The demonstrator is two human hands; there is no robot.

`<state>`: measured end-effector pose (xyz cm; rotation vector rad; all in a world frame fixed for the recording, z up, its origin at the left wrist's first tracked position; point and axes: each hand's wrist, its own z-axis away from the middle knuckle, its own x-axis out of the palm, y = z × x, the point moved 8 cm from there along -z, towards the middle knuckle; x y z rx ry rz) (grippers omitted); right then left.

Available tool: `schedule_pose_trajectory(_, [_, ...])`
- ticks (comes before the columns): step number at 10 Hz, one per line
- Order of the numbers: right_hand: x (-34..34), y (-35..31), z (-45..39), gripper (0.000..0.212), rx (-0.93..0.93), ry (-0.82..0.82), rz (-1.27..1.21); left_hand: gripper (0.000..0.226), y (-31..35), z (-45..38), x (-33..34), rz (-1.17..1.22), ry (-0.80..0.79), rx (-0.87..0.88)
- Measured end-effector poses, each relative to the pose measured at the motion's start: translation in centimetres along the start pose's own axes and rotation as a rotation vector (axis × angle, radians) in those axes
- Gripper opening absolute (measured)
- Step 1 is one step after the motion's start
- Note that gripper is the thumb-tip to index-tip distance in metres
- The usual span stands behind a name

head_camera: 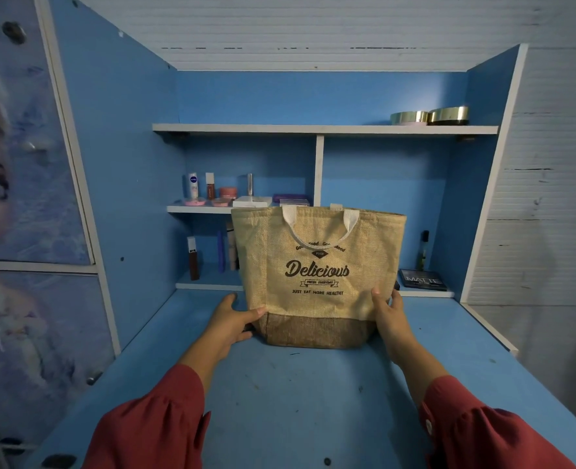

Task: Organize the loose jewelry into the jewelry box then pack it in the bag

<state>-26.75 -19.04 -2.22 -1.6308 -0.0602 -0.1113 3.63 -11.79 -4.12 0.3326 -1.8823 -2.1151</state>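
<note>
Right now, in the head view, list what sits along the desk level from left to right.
Left hand → jute bag → right hand → black MATTE palette.

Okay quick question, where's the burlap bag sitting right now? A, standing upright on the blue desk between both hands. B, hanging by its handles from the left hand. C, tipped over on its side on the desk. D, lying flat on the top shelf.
A: the burlap bag stands upright on the blue desk, with the left hand and the right hand gripping its lower sides.
</note>
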Motion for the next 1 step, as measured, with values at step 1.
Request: schedule_pose_trajectory(1, [-0.65, 0.58, 0.44, 0.071, 0.010, 0.039, 0.067, 0.097, 0.25, 0.73, -0.18, -0.053, 0.036, 0.026])
